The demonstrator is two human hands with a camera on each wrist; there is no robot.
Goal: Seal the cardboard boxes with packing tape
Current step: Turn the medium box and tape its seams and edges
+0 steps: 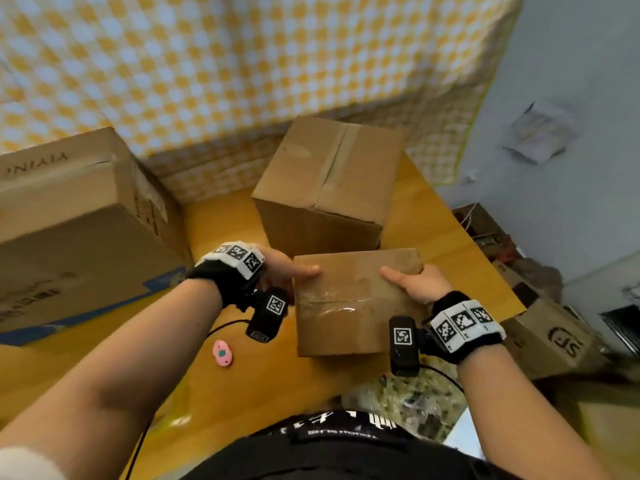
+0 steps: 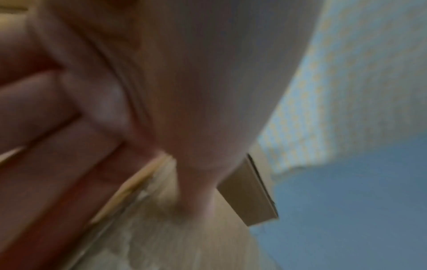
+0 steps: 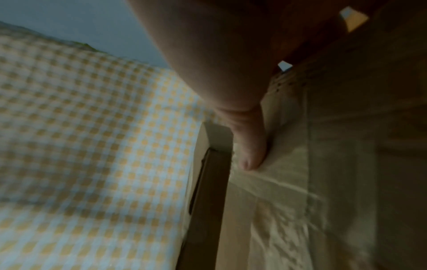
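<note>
Both hands, left hand point(image 1: 277, 268) and right hand point(image 1: 415, 282), grip the small taped box point(image 1: 349, 306) between them.

The left hand point(image 2: 143, 87) is filling most of this blurred view, its thumb point(image 2: 198, 182) pressing down on the top face of a cardboard box point(image 2: 184, 243). Its fingers point(image 2: 46, 113) are stretching along the box's left side. A cardboard flap edge point(image 2: 249, 193) is showing just beside the thumb. A yellow-and-white checked cloth point(image 2: 346, 91) is hanging on the far right.
</note>
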